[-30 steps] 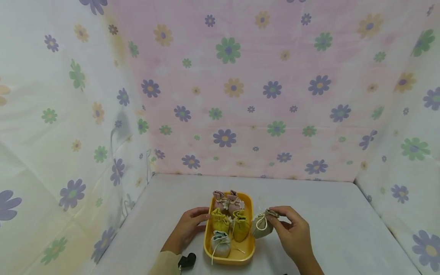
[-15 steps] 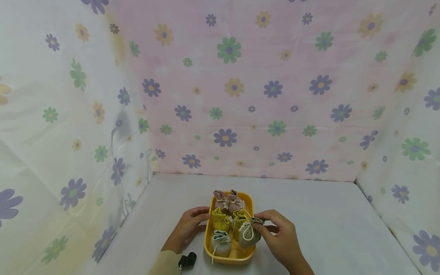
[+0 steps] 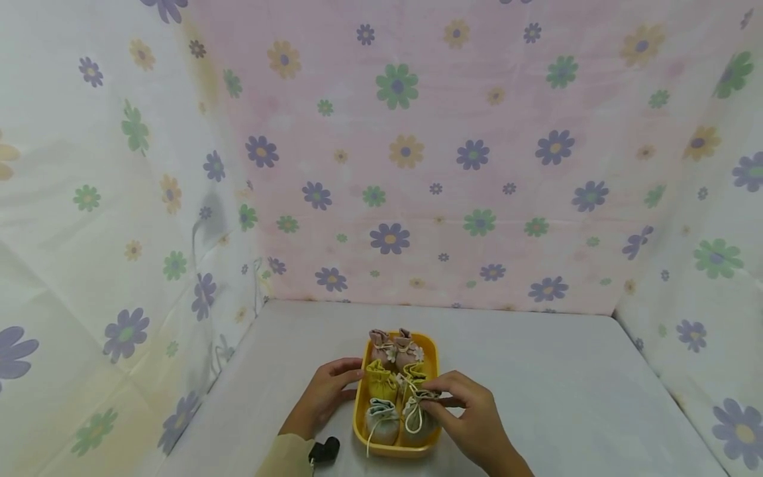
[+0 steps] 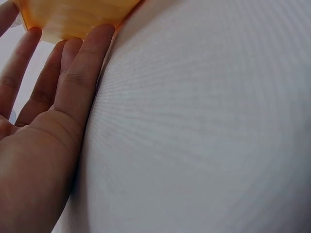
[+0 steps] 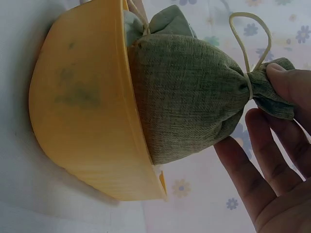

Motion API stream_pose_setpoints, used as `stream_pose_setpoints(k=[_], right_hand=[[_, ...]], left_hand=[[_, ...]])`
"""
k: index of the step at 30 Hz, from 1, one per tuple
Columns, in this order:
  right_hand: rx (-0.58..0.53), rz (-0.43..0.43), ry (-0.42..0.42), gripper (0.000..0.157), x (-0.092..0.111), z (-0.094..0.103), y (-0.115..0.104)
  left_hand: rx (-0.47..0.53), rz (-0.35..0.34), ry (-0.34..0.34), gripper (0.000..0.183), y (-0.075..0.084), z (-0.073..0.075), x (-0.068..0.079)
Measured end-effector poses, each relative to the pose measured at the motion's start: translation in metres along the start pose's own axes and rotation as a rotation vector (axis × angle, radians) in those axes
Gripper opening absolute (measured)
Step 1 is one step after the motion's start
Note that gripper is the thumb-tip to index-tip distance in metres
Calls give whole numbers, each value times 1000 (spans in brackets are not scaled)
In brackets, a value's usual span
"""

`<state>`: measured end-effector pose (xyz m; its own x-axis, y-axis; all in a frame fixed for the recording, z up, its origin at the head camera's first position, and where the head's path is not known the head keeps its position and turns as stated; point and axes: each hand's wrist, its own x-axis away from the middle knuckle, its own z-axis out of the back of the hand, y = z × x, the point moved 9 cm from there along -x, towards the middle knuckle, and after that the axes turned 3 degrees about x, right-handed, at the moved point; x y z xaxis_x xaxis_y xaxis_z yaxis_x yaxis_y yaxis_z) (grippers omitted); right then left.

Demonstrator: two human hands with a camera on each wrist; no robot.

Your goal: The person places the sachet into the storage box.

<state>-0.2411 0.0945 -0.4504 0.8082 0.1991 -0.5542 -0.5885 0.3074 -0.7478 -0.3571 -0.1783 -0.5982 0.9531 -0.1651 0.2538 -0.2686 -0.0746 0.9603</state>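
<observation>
A yellow plastic tray (image 3: pixel 396 453) holds several small drawstring pouches. My right hand (image 3: pixel 467 414) pinches the gathered top of a grey-green pouch (image 5: pixel 189 92). The right wrist view shows its lower end inside the tray's rim and a cream cord loop at its neck. Beside it sits a pale grey pouch (image 3: pixel 383 427) with a blue-green top. Behind them are a mustard pouch (image 3: pixel 381 384) and a second mustard pouch (image 3: pixel 415 373), partly hidden. Two pink pouches (image 3: pixel 408 354) stand at the far end. Fairly straight fingers of my left hand (image 3: pixel 328 391) touch the tray's left side.
The tray stands on a white tabletop (image 3: pixel 536 371). A flower-print curtain (image 3: pixel 438 199) encloses the back and both sides. A small black object (image 3: pixel 324 451) lies by the left wrist.
My right hand has carried the grey-green pouch leftward from beside the tray, over its right rim, and down into the near right corner. The left hand stays at the tray.
</observation>
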Motion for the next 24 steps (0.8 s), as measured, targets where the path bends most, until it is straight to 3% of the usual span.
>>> stream_pose_setpoints(k=[7, 24], right_hand=[[98, 34, -17, 22, 3, -7, 4], [180, -44, -111, 19, 4, -22, 27]], left_hand=[[4, 4, 6, 62, -3, 1, -1], [4, -5, -11, 59, 4, 0, -8]])
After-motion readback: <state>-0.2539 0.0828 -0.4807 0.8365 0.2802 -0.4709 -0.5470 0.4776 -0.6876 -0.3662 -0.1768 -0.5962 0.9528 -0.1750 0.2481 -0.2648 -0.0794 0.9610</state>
